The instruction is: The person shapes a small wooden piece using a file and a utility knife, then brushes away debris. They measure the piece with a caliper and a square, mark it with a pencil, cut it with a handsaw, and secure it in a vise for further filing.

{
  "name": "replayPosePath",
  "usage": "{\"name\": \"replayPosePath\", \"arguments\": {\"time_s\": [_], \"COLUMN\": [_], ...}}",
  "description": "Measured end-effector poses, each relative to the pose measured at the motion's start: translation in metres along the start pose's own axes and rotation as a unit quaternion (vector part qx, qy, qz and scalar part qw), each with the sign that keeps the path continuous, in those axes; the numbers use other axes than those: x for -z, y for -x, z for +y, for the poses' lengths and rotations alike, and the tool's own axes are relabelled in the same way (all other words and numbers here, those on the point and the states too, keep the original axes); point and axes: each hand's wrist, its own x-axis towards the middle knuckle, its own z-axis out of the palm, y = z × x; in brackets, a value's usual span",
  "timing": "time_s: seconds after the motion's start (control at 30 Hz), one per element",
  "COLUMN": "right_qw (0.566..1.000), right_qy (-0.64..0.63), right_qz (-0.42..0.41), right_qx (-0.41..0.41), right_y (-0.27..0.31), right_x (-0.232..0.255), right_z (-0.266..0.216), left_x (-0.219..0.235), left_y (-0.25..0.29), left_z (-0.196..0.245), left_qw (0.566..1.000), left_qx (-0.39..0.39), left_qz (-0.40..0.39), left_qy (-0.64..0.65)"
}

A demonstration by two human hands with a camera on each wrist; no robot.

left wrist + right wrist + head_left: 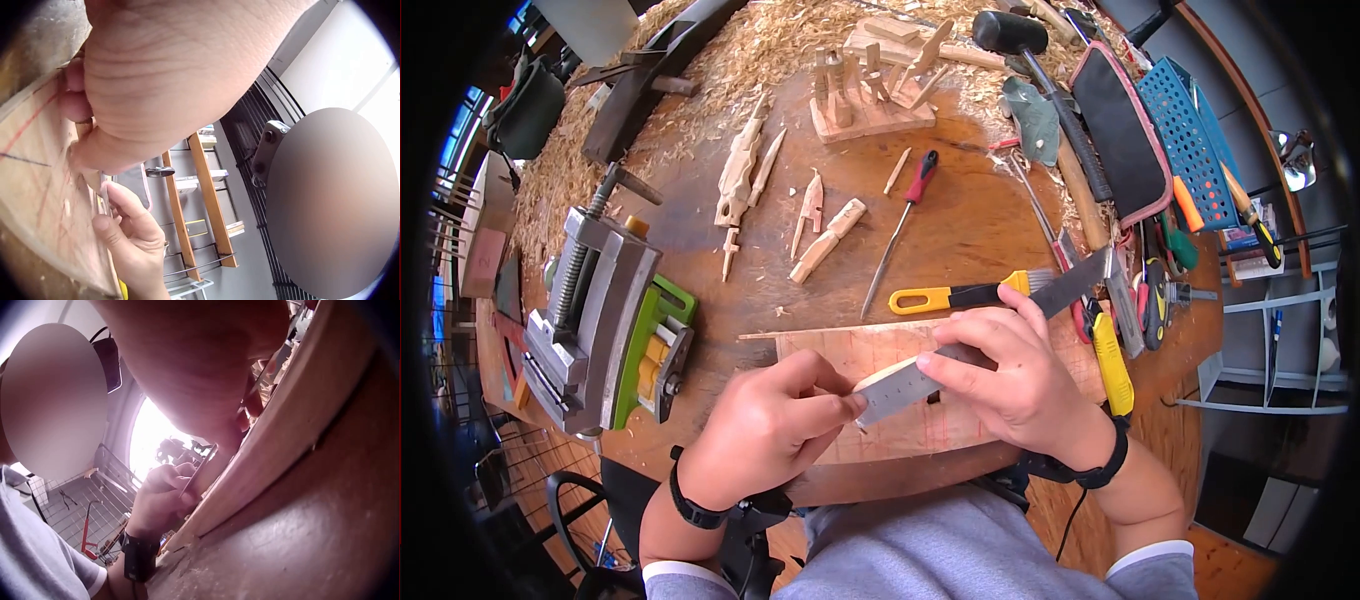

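A metal ruler (894, 392) slants over a pale wooden board (880, 347) marked with red lines. My right hand (1025, 385) grips the ruler along its length, thumb on the near side; its far end sticks out to the upper right. At the ruler's lower left end, my left hand (775, 420) pinches a thin light wood piece (884, 376) lying against the ruler's edge; its fingertips touch the ruler's end. In the left wrist view the left hand (150, 81) hides most of the piece, and the right hand (134, 240) is beyond it.
A vise (590, 320) stands at the left. Carved wood pieces (828, 240), a red-handled screwdriver (921, 178) and a yellow-handled brush (925, 300) lie beyond the board. A yellow cutter (1112, 365) and several other tools are at the right. Wood shavings (750, 50) cover the far side.
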Motion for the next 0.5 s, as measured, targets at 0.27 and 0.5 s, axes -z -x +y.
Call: {"name": "replayPosePath", "arguments": {"time_s": [0.27,0.5], "right_qw": [0.998,0.995], "right_qy": [-0.070,-0.102], "right_qz": [0.005,0.009], "right_qx": [-0.008,-0.001], "right_y": [-0.0004,-0.0004], "right_x": [0.0011,-0.0007], "right_z": [0.0059,0.0093], "left_x": [0.0002,-0.0008], "left_y": [0.0014,0.0024], "left_z": [-0.0041,-0.0087], "left_qw": [1.000,1.000], "left_qx": [0.004,-0.008], "left_qz": [-0.009,-0.014], "left_qy": [0.003,-0.008]}}
